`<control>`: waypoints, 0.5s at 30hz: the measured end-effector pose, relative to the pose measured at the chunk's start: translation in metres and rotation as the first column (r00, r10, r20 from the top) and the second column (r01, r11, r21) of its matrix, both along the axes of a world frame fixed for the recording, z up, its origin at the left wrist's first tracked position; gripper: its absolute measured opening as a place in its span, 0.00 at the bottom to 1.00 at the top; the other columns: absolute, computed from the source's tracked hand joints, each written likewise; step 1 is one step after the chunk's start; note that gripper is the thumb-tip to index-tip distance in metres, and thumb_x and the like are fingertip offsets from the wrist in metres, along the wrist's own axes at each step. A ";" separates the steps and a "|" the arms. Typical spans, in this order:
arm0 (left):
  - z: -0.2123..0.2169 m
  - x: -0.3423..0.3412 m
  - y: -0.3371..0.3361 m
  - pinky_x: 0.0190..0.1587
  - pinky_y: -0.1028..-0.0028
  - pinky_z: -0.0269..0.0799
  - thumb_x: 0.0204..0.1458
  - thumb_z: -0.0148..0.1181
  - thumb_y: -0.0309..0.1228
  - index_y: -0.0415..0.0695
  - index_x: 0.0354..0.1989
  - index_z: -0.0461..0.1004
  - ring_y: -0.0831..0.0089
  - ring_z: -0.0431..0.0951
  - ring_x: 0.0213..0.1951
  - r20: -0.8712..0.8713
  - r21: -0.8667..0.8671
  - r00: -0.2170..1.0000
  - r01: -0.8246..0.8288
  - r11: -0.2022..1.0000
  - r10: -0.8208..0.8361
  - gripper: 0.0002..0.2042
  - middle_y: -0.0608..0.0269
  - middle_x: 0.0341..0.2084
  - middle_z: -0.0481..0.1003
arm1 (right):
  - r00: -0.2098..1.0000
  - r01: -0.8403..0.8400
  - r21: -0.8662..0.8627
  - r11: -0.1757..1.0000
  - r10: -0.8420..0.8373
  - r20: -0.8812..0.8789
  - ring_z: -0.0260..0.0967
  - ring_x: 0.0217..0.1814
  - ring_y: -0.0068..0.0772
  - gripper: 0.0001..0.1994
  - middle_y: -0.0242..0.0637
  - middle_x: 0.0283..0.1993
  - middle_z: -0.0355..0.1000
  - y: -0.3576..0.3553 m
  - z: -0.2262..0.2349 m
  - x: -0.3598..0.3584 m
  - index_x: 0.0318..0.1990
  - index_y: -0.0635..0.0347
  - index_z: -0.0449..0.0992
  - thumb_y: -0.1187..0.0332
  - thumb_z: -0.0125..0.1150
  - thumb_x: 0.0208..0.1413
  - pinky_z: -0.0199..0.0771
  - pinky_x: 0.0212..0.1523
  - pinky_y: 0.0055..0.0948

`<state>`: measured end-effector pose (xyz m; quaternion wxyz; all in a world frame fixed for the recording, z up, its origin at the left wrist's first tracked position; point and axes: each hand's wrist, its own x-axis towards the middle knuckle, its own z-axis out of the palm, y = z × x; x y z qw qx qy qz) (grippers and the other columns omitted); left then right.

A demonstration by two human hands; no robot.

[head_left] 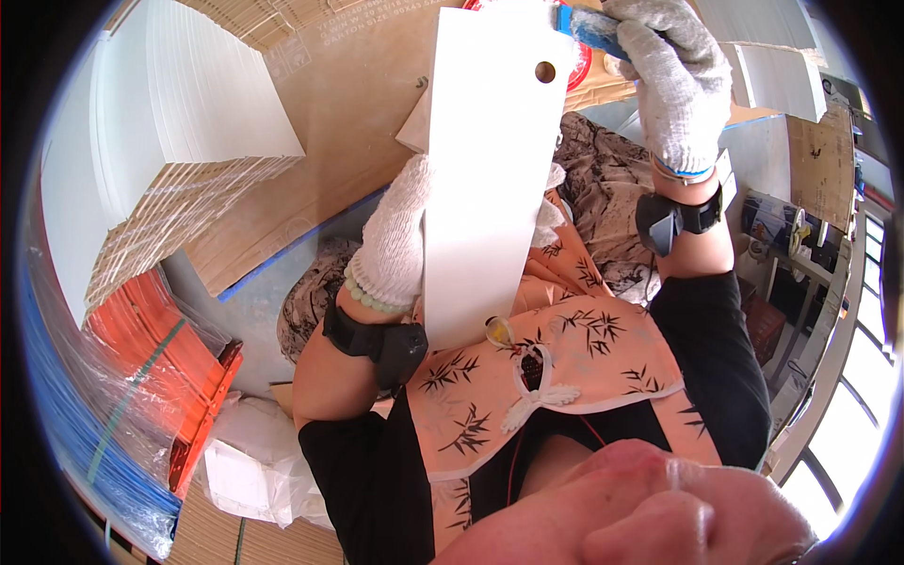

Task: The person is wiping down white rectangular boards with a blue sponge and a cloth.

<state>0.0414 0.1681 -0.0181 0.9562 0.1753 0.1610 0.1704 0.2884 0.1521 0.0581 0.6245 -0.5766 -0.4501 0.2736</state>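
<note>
My left hand point(395, 231), in a white knitted glove, is wrapped round a long white board point(485, 188) from behind, its fingertips showing past the right edge. The board stands tilted up before my apron and has one round hole near its far end. In my gloved right hand point(683, 89), the fingers are closed on a blue-handled tool with a greyish, fuzzy part, possibly a brush point(593, 30). Its blue tip meets the board's far right edge. Behind the board, a red round container point(579, 68) shows only in part.
Stacks of white boards stand at the left point(226, 94) and far right point(777, 80). Brown cardboard point(358, 85) lies ahead. Plastic-wrapped orange pieces point(141, 348) and blue strips point(80, 438) are at the lower left, near a white plastic bag point(259, 452). Shelving point(800, 282) stands right.
</note>
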 end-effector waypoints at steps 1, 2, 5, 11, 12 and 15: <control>0.003 0.001 0.000 0.57 0.46 0.77 0.64 0.42 0.55 0.31 0.72 0.55 0.37 0.78 0.53 0.007 0.001 1.000 0.006 1.000 -0.006 0.40 0.29 0.65 0.65 | 0.999 -0.043 0.052 0.998 0.043 0.007 0.77 0.41 0.26 0.07 0.36 0.39 0.77 0.001 -0.001 -0.001 0.39 0.66 0.78 0.83 0.53 0.59 0.78 0.44 0.24; 0.005 0.002 0.000 0.57 0.46 0.77 0.64 0.42 0.55 0.31 0.72 0.55 0.37 0.78 0.53 0.007 0.001 1.000 0.005 1.000 -0.005 0.40 0.29 0.65 0.65 | 0.996 -0.087 0.104 0.991 0.086 0.015 0.77 0.41 0.27 0.07 0.36 0.40 0.77 0.001 -0.002 -0.002 0.39 0.66 0.78 0.83 0.54 0.59 0.78 0.44 0.25; 0.009 0.006 0.004 0.58 0.47 0.76 0.64 0.41 0.58 0.31 0.71 0.57 0.38 0.78 0.54 0.103 0.007 0.995 -0.019 1.000 0.019 0.41 0.31 0.65 0.65 | 0.968 -0.191 0.230 0.954 0.145 0.205 0.75 0.37 0.23 0.05 0.35 0.38 0.77 0.012 -0.015 0.012 0.38 0.65 0.78 0.81 0.56 0.60 0.76 0.39 0.22; 0.007 0.008 0.047 0.62 0.49 0.75 0.66 0.42 0.52 0.31 0.68 0.60 0.44 0.78 0.57 0.238 -0.151 0.907 -0.319 0.936 0.348 0.35 0.37 0.62 0.70 | 0.977 0.037 -0.183 0.983 -0.074 -0.200 0.63 0.22 0.14 0.06 0.26 0.28 0.73 0.012 -0.012 -0.012 0.41 0.59 0.80 0.71 0.58 0.66 0.61 0.24 0.14; 0.009 0.006 0.057 0.64 0.52 0.71 0.65 0.49 0.47 0.32 0.66 0.62 0.50 0.76 0.58 0.327 -0.082 0.882 -0.333 0.940 0.341 0.31 0.42 0.59 0.72 | 0.976 0.023 -0.183 0.983 -0.061 -0.207 0.63 0.22 0.14 0.06 0.26 0.28 0.73 0.011 -0.012 -0.020 0.41 0.59 0.80 0.71 0.58 0.66 0.61 0.24 0.14; -0.004 0.016 0.086 0.69 0.51 0.65 0.59 0.58 0.44 0.33 0.62 0.66 0.50 0.72 0.60 0.255 -0.022 0.812 -0.538 0.843 0.525 0.30 0.44 0.53 0.74 | 0.914 -0.009 -0.250 0.968 -0.093 -0.396 0.65 0.24 0.14 0.05 0.26 0.29 0.73 0.002 -0.022 -0.027 0.43 0.59 0.79 0.71 0.59 0.65 0.63 0.25 0.15</control>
